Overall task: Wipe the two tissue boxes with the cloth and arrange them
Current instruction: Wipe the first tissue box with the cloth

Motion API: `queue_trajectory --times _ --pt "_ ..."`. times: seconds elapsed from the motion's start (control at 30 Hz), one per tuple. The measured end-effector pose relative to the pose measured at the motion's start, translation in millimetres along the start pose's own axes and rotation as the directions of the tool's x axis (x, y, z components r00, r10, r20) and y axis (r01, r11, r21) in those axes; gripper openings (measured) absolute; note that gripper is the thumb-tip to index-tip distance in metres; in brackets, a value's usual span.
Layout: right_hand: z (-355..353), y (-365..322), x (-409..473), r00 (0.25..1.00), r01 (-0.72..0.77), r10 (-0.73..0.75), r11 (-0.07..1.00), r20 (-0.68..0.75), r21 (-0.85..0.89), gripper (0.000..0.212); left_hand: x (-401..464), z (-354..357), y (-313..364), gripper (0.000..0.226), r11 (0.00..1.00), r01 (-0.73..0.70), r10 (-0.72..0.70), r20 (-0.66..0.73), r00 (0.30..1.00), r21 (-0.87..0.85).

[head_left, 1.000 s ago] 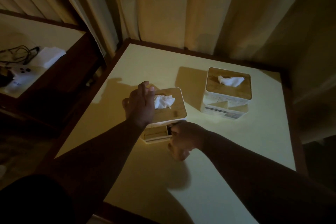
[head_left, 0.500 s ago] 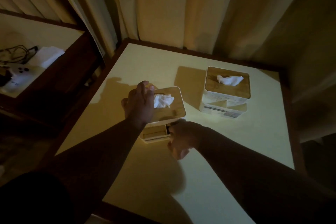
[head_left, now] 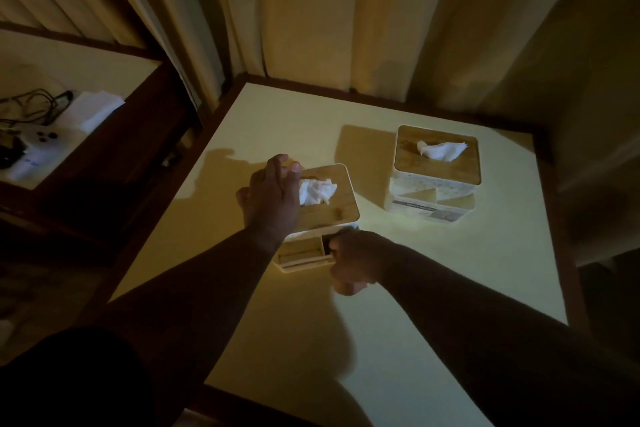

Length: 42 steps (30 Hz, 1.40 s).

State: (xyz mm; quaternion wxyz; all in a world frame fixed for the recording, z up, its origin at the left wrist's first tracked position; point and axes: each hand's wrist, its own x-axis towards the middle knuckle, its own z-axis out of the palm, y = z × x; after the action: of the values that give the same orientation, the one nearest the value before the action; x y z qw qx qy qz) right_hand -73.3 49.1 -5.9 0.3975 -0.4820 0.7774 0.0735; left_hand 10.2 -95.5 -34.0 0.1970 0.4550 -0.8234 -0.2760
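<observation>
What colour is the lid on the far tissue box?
Light wood-brown, on the far tissue box, seen in the head view under dim yellowish light.

Two tissue boxes, near (head_left: 322, 204) and far (head_left: 437, 170), two hands, left (head_left: 272, 196) and right (head_left: 356, 262), one table (head_left: 450, 288)

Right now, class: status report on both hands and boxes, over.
Left hand holds near tissue box. Right hand curled at its front; cloth unseen. Far tissue box untouched.
</observation>
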Motion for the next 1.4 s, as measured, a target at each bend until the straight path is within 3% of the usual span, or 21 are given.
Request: queue_trajectory --times 0.07,0.17,0.3,0.4,0.47,0.67,0.8,0.9,0.97,1.03,1.17,1.3,1.4 --pt "-4.4 0.0 4.1 0.998 -0.02 0.015 0.996 0.058 0.091 0.027 -0.5 -0.3 1.4 0.069 1.0 0.008 -0.008 0.004 1.0 0.002" --pt "-6.9 1.7 2.2 1.0 0.03 -0.028 0.977 -0.011 0.212 0.018 -1.5 0.5 0.5 0.062 1.0 0.018 -0.018 0.009 1.0 -0.001" --pt "-5.2 3.8 -2.6 0.999 0.044 -0.044 0.979 -0.005 0.198 0.015 0.5 2.9 -1.5 0.06 1.0 0.014 -0.014 0.001 1.0 0.007" --pt "-3.3 -2.6 -0.6 1.0 0.0 -0.001 0.997 0.004 0.075 0.035 -0.4 3.5 -1.8 0.057 1.0 0.004 -0.004 -0.002 1.0 0.01" --pt "-3.4 -9.2 0.2 1.0 0.004 -0.003 0.997 0.015 -0.074 0.031 -0.2 3.2 -1.7 0.056 1.0 -0.001 0.001 0.003 1.0 0.012" --pt "-0.5 -11.0 -5.7 0.991 -0.047 0.008 0.957 -0.134 -0.285 0.032 -1.3 2.6 -0.9 0.06 1.0 -0.005 0.005 -0.001 1.0 0.014" --pt "-0.6 -16.4 -3.5 0.992 -0.07 0.033 0.949 -0.125 -0.306 0.035 -0.4 3.9 -1.4 0.049 0.999 -0.003 0.003 0.0 1.0 0.032" --pt "-6.0 -12.8 3.1 0.999 -0.038 0.028 0.959 -0.039 -0.282 0.035 1.4 4.7 -2.3 0.06 0.999 0.005 -0.005 0.005 1.0 0.039" --pt "-11.3 -3.1 6.2 0.999 0.008 0.002 0.981 0.049 -0.195 0.037 0.6 4.6 -2.1 0.067 1.0 0.009 -0.009 -0.003 1.0 0.025" --pt "-10.9 7.9 4.8 0.999 0.035 -0.031 0.993 0.04 -0.108 0.035 0.4 3.9 -1.4 0.068 1.0 0.009 -0.009 -0.002 1.0 0.026" --pt "2.2 14.5 2.0 0.985 0.095 -0.131 0.954 -0.113 -0.285 0.024 -0.6 3.0 0.4 0.061 1.0 0.01 -0.01 -0.001 1.0 0.01" --pt "-1.6 10.5 11.0 0.998 0.053 -0.063 0.936 -0.016 -0.347 0.031 -1.2 3.0 0.4 0.057 1.0 0.007 -0.007 -0.004 1.0 0.013" --pt "-8.5 2.1 9.4 0.998 0.053 -0.067 0.899 -0.017 -0.434 0.024 0.1 3.3 0.4 0.062 1.0 -0.004 0.004 -0.009 1.0 0.017"
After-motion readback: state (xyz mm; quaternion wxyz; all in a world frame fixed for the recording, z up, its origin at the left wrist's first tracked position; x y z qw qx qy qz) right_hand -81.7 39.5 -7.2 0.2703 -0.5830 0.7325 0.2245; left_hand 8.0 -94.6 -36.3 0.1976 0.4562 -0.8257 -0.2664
